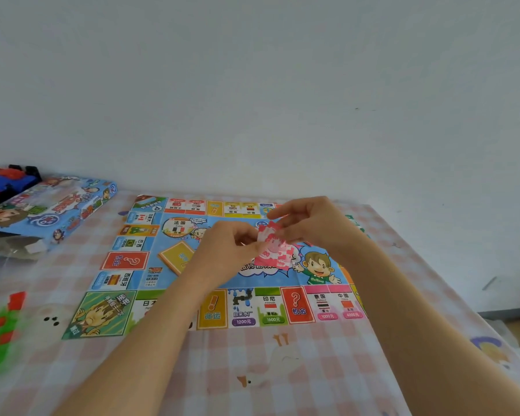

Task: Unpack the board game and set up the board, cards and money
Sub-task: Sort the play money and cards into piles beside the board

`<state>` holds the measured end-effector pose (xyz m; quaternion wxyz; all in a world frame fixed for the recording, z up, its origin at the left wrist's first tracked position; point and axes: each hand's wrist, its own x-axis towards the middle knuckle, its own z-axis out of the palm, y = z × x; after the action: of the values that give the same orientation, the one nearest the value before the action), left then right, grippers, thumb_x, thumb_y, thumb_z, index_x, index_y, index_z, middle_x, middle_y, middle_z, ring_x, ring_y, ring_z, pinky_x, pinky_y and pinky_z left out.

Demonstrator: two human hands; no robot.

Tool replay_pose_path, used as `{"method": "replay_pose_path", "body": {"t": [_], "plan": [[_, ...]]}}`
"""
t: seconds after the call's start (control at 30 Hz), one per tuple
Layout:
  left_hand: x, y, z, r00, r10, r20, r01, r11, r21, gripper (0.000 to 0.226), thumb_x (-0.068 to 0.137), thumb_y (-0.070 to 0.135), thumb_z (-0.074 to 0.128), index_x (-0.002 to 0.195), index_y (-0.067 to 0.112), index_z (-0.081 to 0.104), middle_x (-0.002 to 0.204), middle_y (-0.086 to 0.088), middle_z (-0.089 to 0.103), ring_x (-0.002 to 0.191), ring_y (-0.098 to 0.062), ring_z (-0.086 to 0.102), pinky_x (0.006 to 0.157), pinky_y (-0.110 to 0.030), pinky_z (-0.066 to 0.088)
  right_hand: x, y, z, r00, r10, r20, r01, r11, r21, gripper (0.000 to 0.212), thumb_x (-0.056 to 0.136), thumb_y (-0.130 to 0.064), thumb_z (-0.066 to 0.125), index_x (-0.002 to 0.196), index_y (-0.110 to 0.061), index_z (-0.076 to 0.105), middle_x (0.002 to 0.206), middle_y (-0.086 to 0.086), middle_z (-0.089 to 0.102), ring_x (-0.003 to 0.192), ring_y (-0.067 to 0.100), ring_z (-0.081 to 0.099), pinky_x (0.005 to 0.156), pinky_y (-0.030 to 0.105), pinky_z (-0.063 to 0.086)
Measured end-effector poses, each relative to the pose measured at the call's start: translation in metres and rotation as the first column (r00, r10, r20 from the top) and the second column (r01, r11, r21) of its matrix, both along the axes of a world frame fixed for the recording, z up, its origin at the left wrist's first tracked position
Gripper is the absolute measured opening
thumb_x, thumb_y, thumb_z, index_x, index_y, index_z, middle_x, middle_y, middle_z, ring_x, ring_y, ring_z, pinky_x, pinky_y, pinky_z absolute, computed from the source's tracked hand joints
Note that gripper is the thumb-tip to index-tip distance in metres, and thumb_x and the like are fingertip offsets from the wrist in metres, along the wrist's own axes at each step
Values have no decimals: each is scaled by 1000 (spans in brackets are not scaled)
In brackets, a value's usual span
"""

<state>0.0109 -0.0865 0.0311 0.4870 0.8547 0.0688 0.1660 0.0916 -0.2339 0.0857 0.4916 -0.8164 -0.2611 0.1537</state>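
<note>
Two hands (222, 247) pinching pink banknotes (272, 247), one board (294, 304)

Left grip (222, 250), right grip (312, 228), 2 forearms (138, 340): bare.

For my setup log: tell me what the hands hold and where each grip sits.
Both hold one small bundle of pink play money above the board: left hand pinches its left edge, right hand pinches its top edge.

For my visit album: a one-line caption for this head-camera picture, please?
Left hand and right hand pinch pink play money over the unfolded game board; the box lies far left.
</note>
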Motion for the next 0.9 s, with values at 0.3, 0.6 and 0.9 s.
{"method": "replay_pose_path", "body": {"t": [0.3,0.6,0.9], "plan": [[-1,20,3,955,282,88,-252,933,-258,13,84,21,69,71,23,64,72,1,67,63,-10,60,61,-21,46,9,-2,-37,889,36,457,243,808,-536,42,93,-2,44,120,-27,66,131,3,58,65,6,48,68,22,50],[1,20,0,958,274,80,-249,939,-239,8,84,22,68,77,18,67,71,1,67,56,-3,59,55,-16,46,2,-12,-40,858,39,511,293,781,-551,47,93,-1,41,116,-32,68,127,2,56,89,13,55,74,21,46],[-1,14,-1,974,220,54,-200,949,-245,14,85,20,68,73,27,62,75,-1,69,64,-16,65,68,-32,55,26,-6,-26,884,-45,465,295,825,-482,24,85,-14,63,105,-25,71,75,-12,52,63,5,50,66,23,49]]}}
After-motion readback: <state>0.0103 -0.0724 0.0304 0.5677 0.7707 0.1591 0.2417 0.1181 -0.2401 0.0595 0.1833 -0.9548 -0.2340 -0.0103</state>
